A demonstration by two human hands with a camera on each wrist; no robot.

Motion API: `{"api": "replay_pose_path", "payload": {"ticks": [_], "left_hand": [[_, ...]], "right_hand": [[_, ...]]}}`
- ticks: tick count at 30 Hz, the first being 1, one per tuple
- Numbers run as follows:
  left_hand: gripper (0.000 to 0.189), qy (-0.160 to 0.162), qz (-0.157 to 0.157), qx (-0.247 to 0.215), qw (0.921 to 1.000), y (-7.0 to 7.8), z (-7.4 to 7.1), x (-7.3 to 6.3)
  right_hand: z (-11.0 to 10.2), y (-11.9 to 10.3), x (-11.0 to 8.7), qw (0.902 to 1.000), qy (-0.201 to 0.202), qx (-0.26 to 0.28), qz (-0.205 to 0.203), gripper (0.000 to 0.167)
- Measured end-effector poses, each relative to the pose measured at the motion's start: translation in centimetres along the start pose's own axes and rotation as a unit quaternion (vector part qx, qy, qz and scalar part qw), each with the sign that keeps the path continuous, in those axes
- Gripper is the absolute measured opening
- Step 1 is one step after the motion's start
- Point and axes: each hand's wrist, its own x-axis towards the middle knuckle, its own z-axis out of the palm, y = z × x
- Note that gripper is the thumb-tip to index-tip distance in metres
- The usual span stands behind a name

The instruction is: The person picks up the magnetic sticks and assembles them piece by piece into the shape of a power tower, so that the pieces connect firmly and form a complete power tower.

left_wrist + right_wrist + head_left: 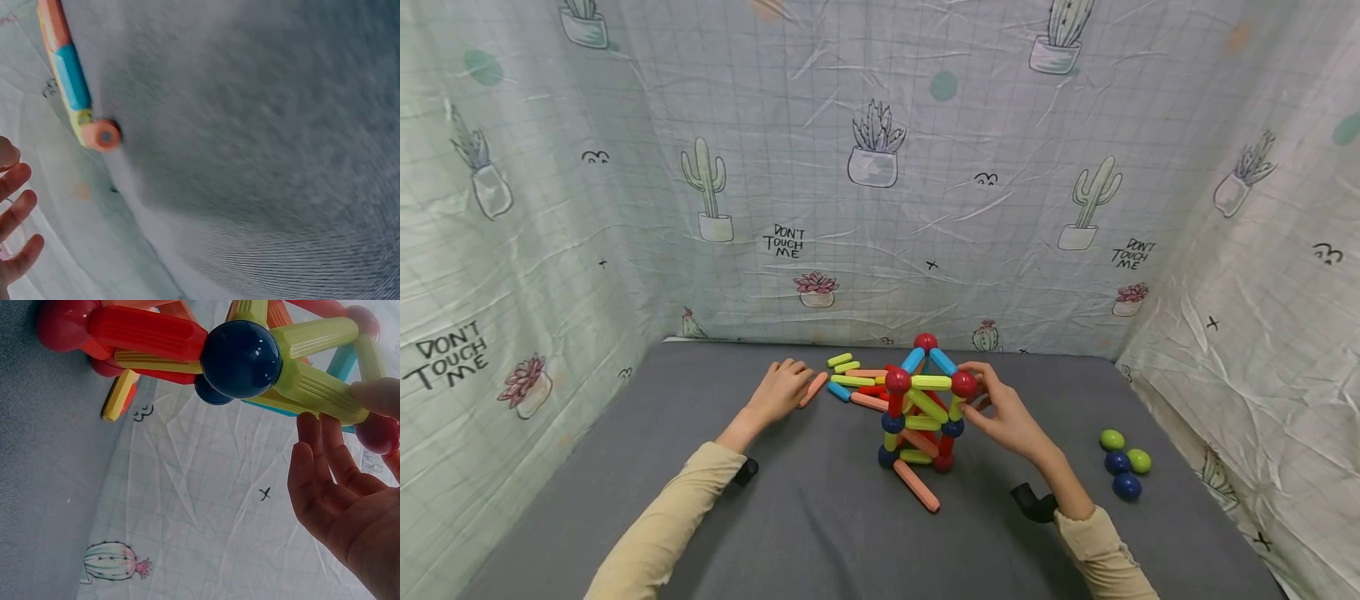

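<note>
A tower [925, 422] of magnetic building sticks and balls stands on the grey table. At its upper right corner, my right hand [1003, 417] grips a yellow-green stick [328, 394] beside a red ball [964, 384]. In the right wrist view the thumb lies over that stick's end, with fingers on the other side; a dark blue ball [241, 359] joins its far end. My left hand [781, 387] hovers by an orange stick [813, 389] left of the tower. Its fingers [22, 212] are loosely bent, apart from the stick's round end in the left wrist view.
Loose sticks [853, 381] in yellow-green, orange, blue and red lie behind and left of the tower. One orange stick [917, 487] lies at its front foot. Several green and dark blue balls [1117, 462] rest at the right. A patterned cloth [880, 225] hangs around the table.
</note>
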Motion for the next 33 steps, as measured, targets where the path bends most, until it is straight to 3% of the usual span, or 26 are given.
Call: {"api": "replay_pose_path", "payload": {"ticks": [3,8,15,19,23,28,33], "left_hand": [[0.016,-0.006,-0.003,0.008,0.9999,-0.5,0.4,-0.2],[0.015,-0.016,0.004,0.023,0.9996,-1.1,1.2,-0.3],[0.015,-0.037,0.05,0.066,0.9959,-1.4,2.6,0.3],[0.016,-0.045,0.091,0.106,0.9892,-0.7,3.1,1.0],[0.022,-0.089,0.114,0.127,0.9813,0.5,3.2,1.8],[0.024,-0.118,0.118,0.143,0.9756,1.6,3.4,2.0],[0.021,-0.129,0.113,0.131,0.9764,2.1,3.6,1.9]], "right_hand": [[-0.2,-0.3,0.0,1.0,-0.003,0.0,0.001,0.05],[0.5,1.7,-0.1,1.0,0.0,0.001,-0.001,0.053],[0.6,2.6,-0.2,0.9999,-0.006,0.008,0.005,0.051],[0.5,2.5,-0.2,0.9998,-0.01,0.008,0.015,0.052],[0.5,2.5,-0.2,0.9998,-0.009,0.012,0.017,0.053],[0.5,2.4,-0.2,0.9995,-0.015,0.018,0.021,0.052],[0.3,2.3,-0.2,0.9992,-0.021,0.022,0.025,0.05]]}}
